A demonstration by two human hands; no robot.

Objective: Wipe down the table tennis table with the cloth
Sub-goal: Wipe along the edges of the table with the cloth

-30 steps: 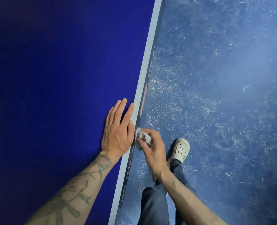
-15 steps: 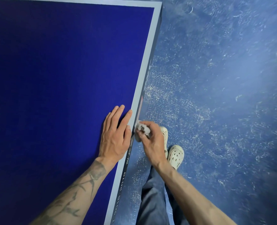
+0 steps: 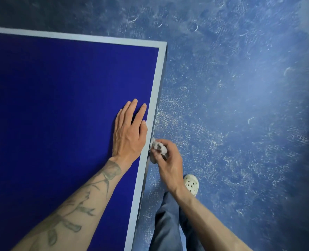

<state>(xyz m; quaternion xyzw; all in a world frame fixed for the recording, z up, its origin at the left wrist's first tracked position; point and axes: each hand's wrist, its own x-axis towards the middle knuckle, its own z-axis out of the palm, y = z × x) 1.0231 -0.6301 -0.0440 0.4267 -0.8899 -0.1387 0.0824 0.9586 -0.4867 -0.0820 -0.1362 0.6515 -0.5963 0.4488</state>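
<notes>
My left hand (image 3: 129, 132): fingers straight, flat on table (image 3: 63, 109) top beside side line. My right hand (image 3: 169, 161): fingers clenched round cloth (image 3: 158, 148), pressed against table's side edge. Step: wiping edge. Next move, likely: slide cloth toward far corner, pressure steady.

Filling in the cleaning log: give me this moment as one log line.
phase: wiping side edge | left hand: flat on table tennis table top | right hand: grips cloth against side edge | corner: ahead
</notes>
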